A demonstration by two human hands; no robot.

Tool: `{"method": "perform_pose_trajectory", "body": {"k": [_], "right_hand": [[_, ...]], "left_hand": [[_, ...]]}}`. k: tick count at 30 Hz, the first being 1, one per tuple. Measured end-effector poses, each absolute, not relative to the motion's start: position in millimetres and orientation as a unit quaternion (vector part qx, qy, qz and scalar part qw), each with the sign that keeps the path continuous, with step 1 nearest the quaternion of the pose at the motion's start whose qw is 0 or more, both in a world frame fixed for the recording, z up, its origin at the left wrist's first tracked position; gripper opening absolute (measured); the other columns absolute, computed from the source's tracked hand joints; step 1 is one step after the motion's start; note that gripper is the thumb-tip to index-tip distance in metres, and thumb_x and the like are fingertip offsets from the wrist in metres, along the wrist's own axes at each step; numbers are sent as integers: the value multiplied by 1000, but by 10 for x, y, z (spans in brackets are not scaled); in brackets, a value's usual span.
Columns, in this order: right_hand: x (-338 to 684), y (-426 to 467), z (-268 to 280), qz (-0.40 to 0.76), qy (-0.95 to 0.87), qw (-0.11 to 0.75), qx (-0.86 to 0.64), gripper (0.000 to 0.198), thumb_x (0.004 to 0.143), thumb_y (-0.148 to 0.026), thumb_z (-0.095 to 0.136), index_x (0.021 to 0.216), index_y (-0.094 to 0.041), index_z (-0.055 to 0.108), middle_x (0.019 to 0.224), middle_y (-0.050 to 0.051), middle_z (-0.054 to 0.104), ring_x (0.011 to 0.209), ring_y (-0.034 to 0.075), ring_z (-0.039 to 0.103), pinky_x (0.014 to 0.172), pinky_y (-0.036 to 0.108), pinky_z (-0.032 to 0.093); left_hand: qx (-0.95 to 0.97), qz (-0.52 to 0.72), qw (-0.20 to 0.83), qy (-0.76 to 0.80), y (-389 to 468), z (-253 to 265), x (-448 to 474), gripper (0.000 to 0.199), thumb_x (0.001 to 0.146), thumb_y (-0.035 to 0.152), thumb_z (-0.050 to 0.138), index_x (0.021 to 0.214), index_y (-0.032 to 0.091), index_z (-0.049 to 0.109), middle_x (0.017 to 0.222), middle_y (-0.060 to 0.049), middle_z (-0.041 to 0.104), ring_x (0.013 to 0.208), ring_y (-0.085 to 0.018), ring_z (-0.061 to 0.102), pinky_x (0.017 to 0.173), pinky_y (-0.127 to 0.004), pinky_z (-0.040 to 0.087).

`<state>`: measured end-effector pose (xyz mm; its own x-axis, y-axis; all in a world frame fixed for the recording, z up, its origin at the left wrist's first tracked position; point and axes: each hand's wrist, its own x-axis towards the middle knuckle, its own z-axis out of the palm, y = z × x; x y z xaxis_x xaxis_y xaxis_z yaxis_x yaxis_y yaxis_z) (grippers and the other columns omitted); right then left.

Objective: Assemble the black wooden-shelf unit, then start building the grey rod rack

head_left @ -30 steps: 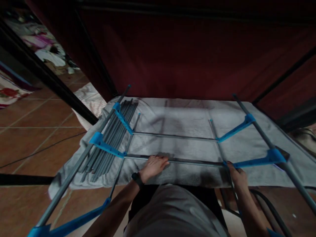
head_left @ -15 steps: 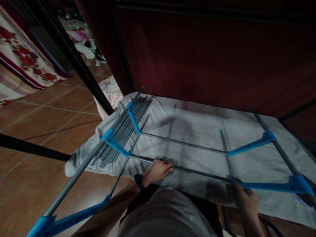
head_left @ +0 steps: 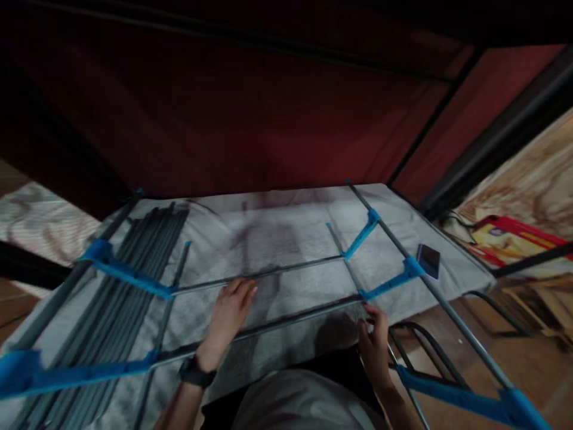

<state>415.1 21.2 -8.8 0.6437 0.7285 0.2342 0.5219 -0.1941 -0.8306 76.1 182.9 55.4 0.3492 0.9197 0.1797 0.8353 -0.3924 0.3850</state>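
Note:
A frame of grey metal tubes joined by blue plastic brackets (head_left: 396, 283) spans the grey-white cloth in front of me. My left hand (head_left: 228, 313), with a dark watch at the wrist, reaches across the near crossbar (head_left: 290, 321). Its fingers curl over the far crossbar (head_left: 295, 267). Close to the blue bracket at the near crossbar's right end, my right hand (head_left: 375, 337) has its fingers bent around a thin side tube, partly hidden by the hand. A bundle of several loose grey tubes (head_left: 129, 280) lies under the frame's left side.
A phone (head_left: 428, 261) rests on the cloth (head_left: 286, 227) to the right. Behind stands a dark red panel (head_left: 250, 137). Black metal bars (head_left: 487, 137) rise on the right, near a red and yellow package (head_left: 514, 239). A curved dark chair-like tube (head_left: 430, 340) sits at the lower right.
My view has swung right, bringing the phone and package into sight. My left hand has moved from the near crossbar to the far one. My right hand stays near the right-hand bracket.

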Motion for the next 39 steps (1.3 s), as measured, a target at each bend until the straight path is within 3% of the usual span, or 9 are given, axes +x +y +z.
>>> {"method": "perform_pose_trajectory", "body": {"k": [3, 8, 11, 14, 17, 25, 39], "right_hand": [[3968, 456, 68, 97, -491, 488, -715, 39, 87, -29, 45, 125, -22, 52, 125, 12, 54, 124, 28, 50, 109, 50, 39], [4225, 1356, 200, 76, -442, 493, -745, 64, 81, -19, 47, 144, -16, 36, 147, 16, 41, 142, 27, 34, 119, 48, 28], [4468, 1790, 160, 133, -392, 417, -809, 58, 79, -15, 45, 137, -11, 45, 137, 17, 52, 133, 26, 46, 113, 42, 36], [4613, 1979, 88, 170, -396, 373, -822, 42, 81, -15, 43, 119, -14, 59, 113, 12, 66, 109, 22, 60, 98, 33, 46], [4677, 2007, 40, 176, -398, 349, -830, 32, 83, -15, 42, 106, -16, 64, 98, 7, 70, 97, 20, 64, 88, 28, 48], [4632, 2020, 46, 149, -378, 266, -874, 31, 85, -13, 46, 108, -14, 67, 96, 11, 73, 94, 22, 67, 82, 27, 45], [4559, 2074, 85, 134, -343, 188, -910, 40, 87, -8, 42, 118, -12, 67, 101, 17, 73, 101, 26, 70, 84, 30, 49]], "left_hand": [[828, 180, 74, 526, 2170, 502, 824, 45, 102, 43, 31, 115, 19, 66, 117, -12, 68, 109, -27, 62, 96, -42, 46], [859, 111, 48, 497, 2474, 353, 852, 42, 101, 42, 35, 118, 20, 66, 121, -12, 68, 110, -28, 62, 99, -42, 45], [872, 65, 63, 481, 2536, 247, 799, 42, 101, 42, 34, 112, 19, 68, 117, -11, 71, 106, -25, 66, 95, -36, 48], [867, 10, 65, 494, 2540, 203, 766, 47, 103, 43, 28, 111, 19, 67, 109, -11, 74, 96, -23, 70, 85, -33, 51], [861, -23, 58, 505, 2525, 224, 775, 49, 104, 43, 24, 113, 19, 65, 104, -10, 76, 92, -24, 72, 78, -32, 51], [860, -59, 43, 505, 2536, 210, 778, 53, 104, 43, 18, 116, 19, 63, 92, -11, 77, 87, -25, 73, 73, -33, 49], [867, -64, 35, 493, 2492, 198, 779, 50, 105, 39, 18, 111, 18, 62, 98, -11, 77, 88, -26, 74, 72, -33, 49]]}}
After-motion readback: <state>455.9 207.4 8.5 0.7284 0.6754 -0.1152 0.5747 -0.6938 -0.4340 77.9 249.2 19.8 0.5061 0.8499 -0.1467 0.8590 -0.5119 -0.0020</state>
